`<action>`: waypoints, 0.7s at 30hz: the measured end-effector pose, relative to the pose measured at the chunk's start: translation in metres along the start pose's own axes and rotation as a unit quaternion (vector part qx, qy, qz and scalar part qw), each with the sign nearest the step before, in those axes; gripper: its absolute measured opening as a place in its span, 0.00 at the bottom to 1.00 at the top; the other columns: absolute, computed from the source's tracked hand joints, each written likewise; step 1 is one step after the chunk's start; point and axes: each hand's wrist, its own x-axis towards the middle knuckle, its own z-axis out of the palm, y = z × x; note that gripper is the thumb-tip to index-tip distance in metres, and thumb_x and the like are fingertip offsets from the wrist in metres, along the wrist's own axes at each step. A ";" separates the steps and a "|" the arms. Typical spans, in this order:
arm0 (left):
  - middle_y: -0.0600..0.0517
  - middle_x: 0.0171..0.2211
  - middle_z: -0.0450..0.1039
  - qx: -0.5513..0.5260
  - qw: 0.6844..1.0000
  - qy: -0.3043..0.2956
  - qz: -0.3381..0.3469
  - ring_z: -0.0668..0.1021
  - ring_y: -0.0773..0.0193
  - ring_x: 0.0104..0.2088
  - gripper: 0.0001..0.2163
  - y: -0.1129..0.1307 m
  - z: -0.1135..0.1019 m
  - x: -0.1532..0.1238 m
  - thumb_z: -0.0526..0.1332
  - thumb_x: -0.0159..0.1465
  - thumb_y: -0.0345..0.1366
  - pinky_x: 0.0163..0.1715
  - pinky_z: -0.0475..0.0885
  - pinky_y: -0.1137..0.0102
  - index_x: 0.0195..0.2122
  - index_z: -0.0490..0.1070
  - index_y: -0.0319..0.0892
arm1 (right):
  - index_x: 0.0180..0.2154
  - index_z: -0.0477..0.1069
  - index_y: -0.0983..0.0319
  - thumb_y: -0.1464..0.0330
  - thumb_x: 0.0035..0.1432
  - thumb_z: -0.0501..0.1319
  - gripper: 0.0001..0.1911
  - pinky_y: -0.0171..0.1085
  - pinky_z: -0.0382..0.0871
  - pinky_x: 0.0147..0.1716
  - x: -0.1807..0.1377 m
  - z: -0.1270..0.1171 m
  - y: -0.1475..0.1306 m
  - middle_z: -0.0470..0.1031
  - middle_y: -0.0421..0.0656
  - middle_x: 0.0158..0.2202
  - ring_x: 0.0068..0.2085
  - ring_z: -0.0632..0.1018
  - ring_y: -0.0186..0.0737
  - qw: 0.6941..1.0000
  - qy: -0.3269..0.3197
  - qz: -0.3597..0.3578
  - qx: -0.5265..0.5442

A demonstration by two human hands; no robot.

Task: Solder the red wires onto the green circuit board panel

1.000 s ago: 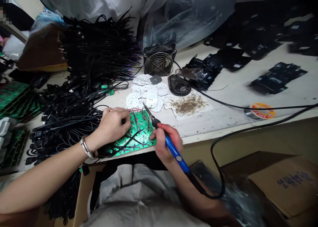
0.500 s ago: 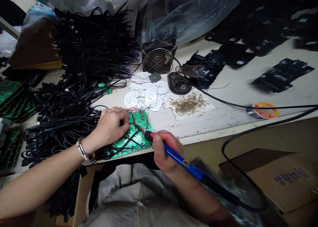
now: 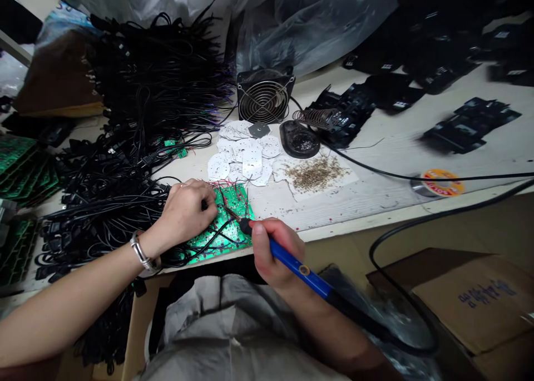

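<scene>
A person sits at a cluttered desk (image 3: pixel 375 203), seen from above. The left hand (image 3: pixel 186 211) rests curled on a green circuit board (image 3: pixel 217 225) at the near edge of the desk, fingertips pinching something small against it; what it pinches is too small to tell. The right hand (image 3: pixel 271 250) is closed around the blue handle of a soldering iron (image 3: pixel 292 264), whose tip touches the board just right of the left hand's fingers. Red and black wires cross the board. A large heap of black cables (image 3: pixel 137 119) fills the left side of the desk. Farther back lie white round boards (image 3: pixel 246 158), a small black fan (image 3: pixel 263 97) and a coiled iron stand (image 3: pixel 312 119). A solder spool (image 3: pixel 440 182) sits on the right.
</scene>
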 end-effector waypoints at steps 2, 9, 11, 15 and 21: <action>0.50 0.35 0.77 0.001 1.000 0.000 -0.002 0.76 0.59 0.40 0.07 0.000 0.000 0.000 0.56 0.57 0.30 0.46 0.69 0.61 0.23 0.68 0.42 | 0.29 0.67 0.58 0.72 0.61 0.56 0.08 0.32 0.72 0.27 0.000 -0.001 -0.001 0.77 0.36 0.22 0.23 0.77 0.34 1.000 -0.004 0.000 0.005; 0.49 0.35 0.77 0.007 1.000 0.004 -0.004 0.76 0.58 0.39 0.07 0.002 0.000 -0.001 0.56 0.57 0.30 0.46 0.69 0.60 0.22 0.68 0.42 | 0.30 0.68 0.58 0.72 0.61 0.56 0.08 0.33 0.74 0.27 -0.001 -0.002 -0.002 0.78 0.37 0.23 0.24 0.78 0.34 1.000 0.003 0.011 0.013; 0.49 0.35 0.77 0.009 1.000 0.004 -0.002 0.76 0.59 0.39 0.07 0.001 0.000 -0.001 0.56 0.57 0.30 0.45 0.69 0.61 0.23 0.68 0.42 | 0.31 0.69 0.59 0.72 0.61 0.55 0.07 0.33 0.75 0.27 -0.002 -0.003 -0.001 0.78 0.39 0.25 0.25 0.79 0.35 0.999 0.014 0.026 0.023; 0.50 0.35 0.77 0.010 1.000 0.003 -0.001 0.76 0.59 0.39 0.06 0.001 0.001 -0.001 0.56 0.57 0.30 0.45 0.69 0.61 0.23 0.68 0.42 | 0.33 0.69 0.59 0.70 0.62 0.56 0.06 0.35 0.75 0.27 -0.004 -0.004 0.002 0.78 0.40 0.25 0.25 0.79 0.37 0.997 0.054 0.047 0.039; 0.50 0.35 0.77 0.006 1.000 0.008 -0.002 0.76 0.59 0.39 0.06 0.000 0.002 -0.001 0.57 0.57 0.30 0.45 0.70 0.62 0.23 0.68 0.43 | 0.33 0.70 0.59 0.70 0.61 0.56 0.05 0.36 0.77 0.28 -0.003 -0.005 0.002 0.78 0.40 0.25 0.26 0.80 0.38 0.996 0.054 0.062 0.035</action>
